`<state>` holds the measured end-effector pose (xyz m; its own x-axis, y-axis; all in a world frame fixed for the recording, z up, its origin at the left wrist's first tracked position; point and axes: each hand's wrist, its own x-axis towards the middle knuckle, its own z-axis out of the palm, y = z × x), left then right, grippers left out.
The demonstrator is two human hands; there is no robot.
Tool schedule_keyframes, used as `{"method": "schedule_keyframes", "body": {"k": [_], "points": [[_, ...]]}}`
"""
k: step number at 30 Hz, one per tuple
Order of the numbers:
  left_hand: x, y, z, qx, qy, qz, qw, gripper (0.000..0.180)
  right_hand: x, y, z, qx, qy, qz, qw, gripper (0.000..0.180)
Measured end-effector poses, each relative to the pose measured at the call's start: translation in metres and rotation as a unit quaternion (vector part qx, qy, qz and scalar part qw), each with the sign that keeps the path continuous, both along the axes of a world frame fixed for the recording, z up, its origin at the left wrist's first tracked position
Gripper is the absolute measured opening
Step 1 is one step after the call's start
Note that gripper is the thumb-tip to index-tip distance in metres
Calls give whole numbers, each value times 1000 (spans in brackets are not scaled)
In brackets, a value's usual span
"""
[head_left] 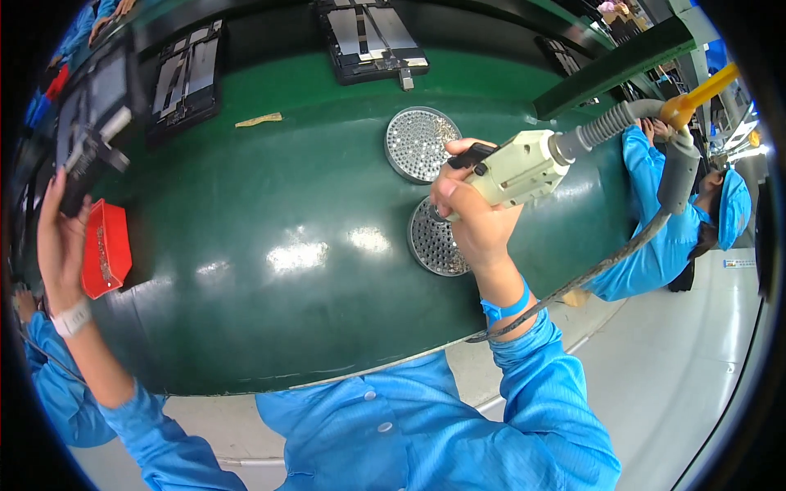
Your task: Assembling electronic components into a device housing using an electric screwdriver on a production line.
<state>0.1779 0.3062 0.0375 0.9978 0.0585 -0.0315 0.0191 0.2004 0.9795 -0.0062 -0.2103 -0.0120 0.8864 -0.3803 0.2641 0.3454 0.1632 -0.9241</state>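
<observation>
My left hand (61, 245) reaches to the far left and grips the near end of a flat black electronic unit (97, 102) with its inside exposed; the unit is tilted and blurred. A cream electric screwdriver (520, 170) with a black lever is in my right hand (483, 217), fingers wrapped round it. Its lower end is over the nearer round perforated screw tray (440, 245), partly hidden by the hand; whether it touches a screw I cannot tell. The farther perforated screw tray (419, 143) holds small screws, mostly along its right side.
A red bin (106, 250) with small parts lies beside my left hand. More open black units (187, 78) (377, 37) rest at the back of the green table (270, 204), near a yellowish strip (259, 119). The screwdriver's cable (606, 262) hangs at right. A co-worker (671, 221) sits there.
</observation>
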Motion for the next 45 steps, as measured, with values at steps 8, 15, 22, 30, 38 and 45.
{"method": "schedule_keyframes", "body": {"k": [8, 15, 22, 30, 38, 45], "points": [[-173, -215, -49, -92, 83, -106, 987, 81, 3, 6, -6, 16, 15, -12, 1000, 34], [-196, -239, -72, 123, -1, -108, 987, 72, 6, 11, -9, -2, 14, -38, 999, 34], [-195, -228, -68, 517, -215, -49, 827, 48, 8, 7, -13, -19, 15, -33, 999, 30], [-177, -244, -59, 447, -452, -279, 720, 26, 8, 10, -12, -26, 19, -23, 999, 31], [-163, -261, -71, 435, -558, -327, 627, 19, -3, -3, -9, 9, -60, -15, 998, 32], [-171, -271, -73, 372, -405, -284, 785, 23, -7, 1, -11, -18, -38, -9, 999, 35]]}}
